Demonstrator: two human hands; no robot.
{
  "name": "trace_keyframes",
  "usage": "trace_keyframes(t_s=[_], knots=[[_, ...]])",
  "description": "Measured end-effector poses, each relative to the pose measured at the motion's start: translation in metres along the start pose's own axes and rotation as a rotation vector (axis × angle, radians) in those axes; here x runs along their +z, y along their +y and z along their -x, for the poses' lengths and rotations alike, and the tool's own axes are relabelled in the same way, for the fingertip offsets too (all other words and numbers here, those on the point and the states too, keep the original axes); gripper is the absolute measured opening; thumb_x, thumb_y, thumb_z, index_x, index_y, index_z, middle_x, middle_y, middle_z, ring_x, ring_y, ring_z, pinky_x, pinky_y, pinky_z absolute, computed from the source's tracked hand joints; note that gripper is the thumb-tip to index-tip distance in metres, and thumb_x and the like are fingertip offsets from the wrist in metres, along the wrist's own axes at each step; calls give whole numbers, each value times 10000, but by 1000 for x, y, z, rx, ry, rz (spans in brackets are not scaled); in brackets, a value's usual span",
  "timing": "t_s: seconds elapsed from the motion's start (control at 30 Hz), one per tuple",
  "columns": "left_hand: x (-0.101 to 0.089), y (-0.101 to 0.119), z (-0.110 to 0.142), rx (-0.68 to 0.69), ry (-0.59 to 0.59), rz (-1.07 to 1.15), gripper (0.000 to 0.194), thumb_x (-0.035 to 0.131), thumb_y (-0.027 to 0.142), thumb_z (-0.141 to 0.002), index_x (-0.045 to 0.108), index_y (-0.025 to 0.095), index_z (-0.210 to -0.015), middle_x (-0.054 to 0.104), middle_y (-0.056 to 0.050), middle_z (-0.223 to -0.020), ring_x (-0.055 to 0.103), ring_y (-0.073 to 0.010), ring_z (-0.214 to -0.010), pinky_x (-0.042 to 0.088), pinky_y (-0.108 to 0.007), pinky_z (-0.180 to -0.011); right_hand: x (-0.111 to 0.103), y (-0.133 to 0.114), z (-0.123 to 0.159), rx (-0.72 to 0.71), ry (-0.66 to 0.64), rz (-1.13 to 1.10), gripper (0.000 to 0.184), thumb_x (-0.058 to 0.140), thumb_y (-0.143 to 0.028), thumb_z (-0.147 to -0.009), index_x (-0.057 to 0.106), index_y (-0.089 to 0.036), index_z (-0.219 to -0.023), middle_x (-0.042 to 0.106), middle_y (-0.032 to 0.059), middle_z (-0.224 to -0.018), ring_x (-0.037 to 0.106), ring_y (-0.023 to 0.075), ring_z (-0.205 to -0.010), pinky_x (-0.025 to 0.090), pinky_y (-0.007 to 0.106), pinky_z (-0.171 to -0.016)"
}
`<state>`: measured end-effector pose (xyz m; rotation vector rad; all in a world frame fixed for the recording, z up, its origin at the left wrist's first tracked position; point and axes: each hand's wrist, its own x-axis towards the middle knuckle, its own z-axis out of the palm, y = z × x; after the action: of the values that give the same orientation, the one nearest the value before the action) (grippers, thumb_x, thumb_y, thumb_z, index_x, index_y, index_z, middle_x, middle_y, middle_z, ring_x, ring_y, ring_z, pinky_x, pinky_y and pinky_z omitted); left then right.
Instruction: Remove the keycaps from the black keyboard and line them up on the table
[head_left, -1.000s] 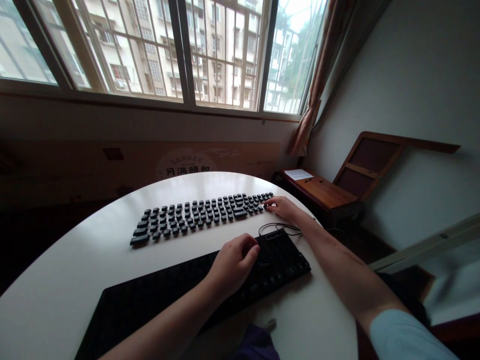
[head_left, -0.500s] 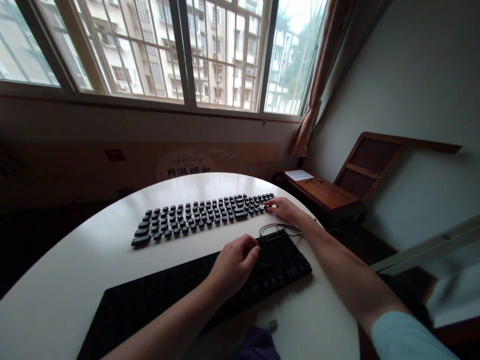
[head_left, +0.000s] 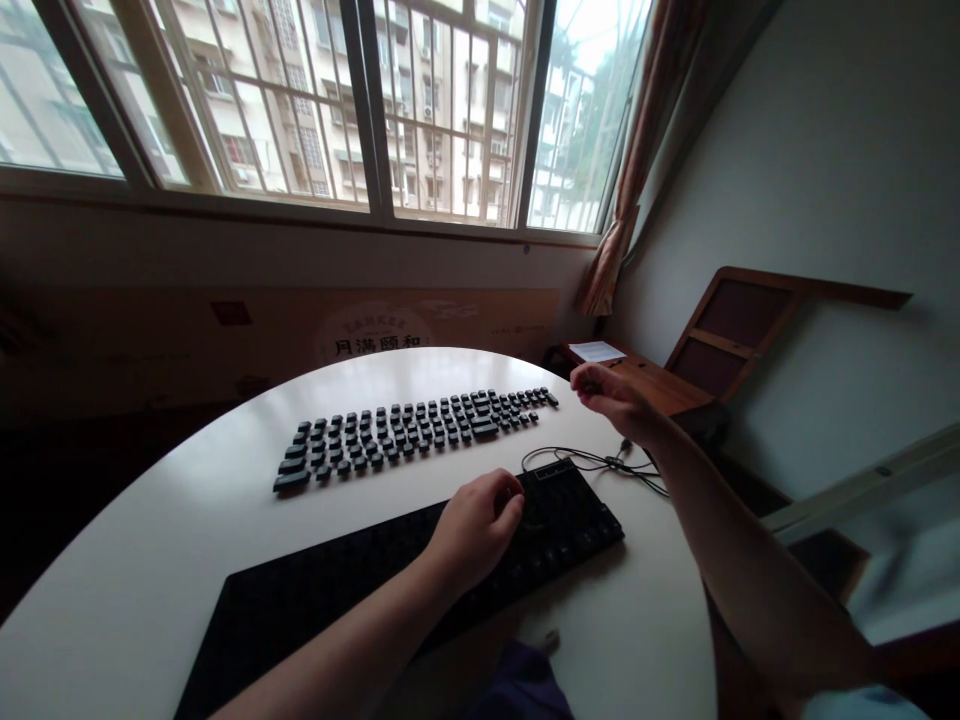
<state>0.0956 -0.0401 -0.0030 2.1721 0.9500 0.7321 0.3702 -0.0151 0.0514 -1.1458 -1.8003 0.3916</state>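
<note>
Loose dark keycaps (head_left: 397, 437) lie in rows on the white round table (head_left: 142, 510). In front of them rests a black keyboard (head_left: 330, 580), with some caps in place at its right end. Over its right half is my left hand (head_left: 476, 515), fingers curled, their tips partly hidden. My right hand (head_left: 611, 400) is raised above the table's right edge, past the right end of the rows. Its fingers are closed around a small dark piece that looks like a keycap (head_left: 591, 386).
A black cable (head_left: 616, 462) lies coiled beside the keyboard's right end. Near the front edge is a purple cloth (head_left: 521, 680) with a small greyish piece (head_left: 550, 641) by it. Beyond the table stands a wooden bench (head_left: 667, 385) bearing paper (head_left: 597, 351), under the window.
My right hand has lifted from the right end of the keycap rows and moved right and up. My left hand stays over the keyboard. More of the cable shows.
</note>
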Motion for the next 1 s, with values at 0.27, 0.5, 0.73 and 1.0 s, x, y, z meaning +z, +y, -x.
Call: trace_keyframes(t_s=[0.27, 0.5, 0.73, 1.0], knots=[[-1, 0, 0, 13, -5, -16, 113, 530, 218, -839, 637, 198, -871, 677, -39, -814, 605, -198, -757, 446, -301, -713, 16, -35, 88, 178, -45, -284, 251, 605, -468, -912, 628, -222, -959, 643, 63, -890, 641, 215, -839, 552, 377, -805], [-1, 2, -1, 23, -2, -37, 109, 522, 206, -857, 630, 198, -872, 673, -42, -837, 605, -201, -784, 456, -311, -737, 42, -26, 113, 87, 364, -126, 389, 458, -487, -982, 571, -218, -724, 627, 71, -862, 615, 222, -818, 522, 376, -779], [2, 0, 2, 188, 22, -163, 94, 539, 189, -850, 629, 209, -863, 650, -69, -936, 576, -238, -934, 465, -356, -844, 44, -14, 126, 175, 532, 189, 319, 450, -453, -985, 515, -233, -763, 489, -6, -628, 467, 169, -549, 408, 294, -531], [8, -3, 6, 292, -43, -272, 203, 619, 182, -804, 656, 217, -1002, 627, -94, -1233, 535, -299, -1160, 421, -476, -1014, 48, -15, 127, 288, 542, 153, 352, 435, -502, -987, 513, -222, -788, 643, 17, -666, 480, 125, -462, 406, 234, -430]])
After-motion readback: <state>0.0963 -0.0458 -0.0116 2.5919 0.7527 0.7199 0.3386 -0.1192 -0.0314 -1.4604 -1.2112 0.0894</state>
